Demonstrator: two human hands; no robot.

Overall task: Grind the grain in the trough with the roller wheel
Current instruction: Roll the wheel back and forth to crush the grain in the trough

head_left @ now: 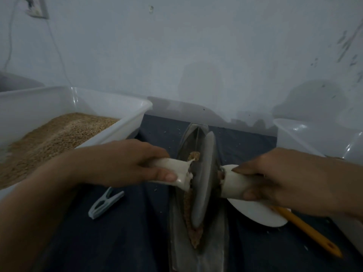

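Note:
A grey metal roller wheel [204,181] stands upright in a long, narrow metal trough [176,242] on the dark cloth. Brown ground grain [188,205] lies along the trough's groove, beside and under the wheel. My left hand [125,161] grips the wheel's left handle [174,169], which is wrapped in white cloth. My right hand [279,179] grips the white-wrapped right handle [233,183].
A white plastic tub [110,107] holding brown grain stands at the left. A second white tub [306,134] sits at the right. A grey clothes peg [106,203] lies left of the trough; a white plate [255,213] and an orange-handled tool [306,232] lie to its right.

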